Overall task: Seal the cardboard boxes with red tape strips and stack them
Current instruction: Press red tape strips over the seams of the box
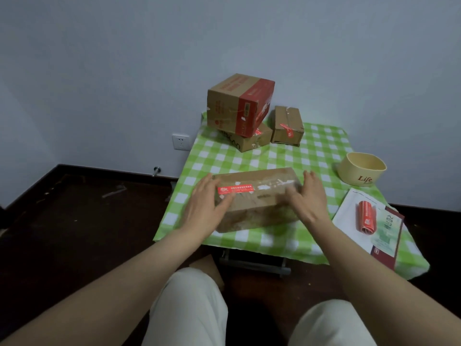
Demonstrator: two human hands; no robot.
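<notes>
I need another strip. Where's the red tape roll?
Head view, right side: the red tape roll lies on the white booklet, nearer than the yellow bowl, right of the right hand.

Just the one view: a wide-angle cam worn on the person's head, pointing forward and down past their knees in pale trousers (pixel 189 308) at a low table under a green-and-white checked cloth (pixel 311 151). Pretty close — tabletop within arm's reach, grey-white wall (pixel 224 33) right behind, dark floor (pixel 74 221) on the left.
</notes>
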